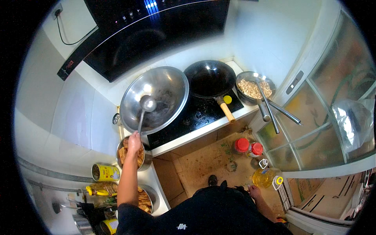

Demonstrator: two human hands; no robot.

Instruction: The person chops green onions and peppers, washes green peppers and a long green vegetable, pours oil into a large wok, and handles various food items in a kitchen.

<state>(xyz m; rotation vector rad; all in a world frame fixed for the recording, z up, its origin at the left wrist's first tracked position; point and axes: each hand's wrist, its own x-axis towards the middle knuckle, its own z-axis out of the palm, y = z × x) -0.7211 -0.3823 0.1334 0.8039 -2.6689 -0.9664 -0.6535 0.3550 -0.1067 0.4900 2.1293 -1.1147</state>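
Observation:
My left hand (134, 143) grips the handle of a metal ladle (141, 121). The ladle's bowl rests or hovers inside a large steel wok (169, 85), which has no food visible in it and sits tilted on the left of the black cooktop (188, 116). Beneath my left forearm stands a metal pot (149, 155) of browned food chunks (122, 155), partly hidden by the arm. My right hand (254, 191) hangs low at my side near a bottle of yellow oil (263, 177). Its fingers look partly curled, and I see nothing clearly held.
A dark frying pan (210, 77) with a wooden handle stands right of the wok. Beyond it, a pot (248, 100) of pale sliced food has handles jutting over the counter edge. Red-lidded jars (241, 145) stand on the floor. A range hood (158, 38) hangs above.

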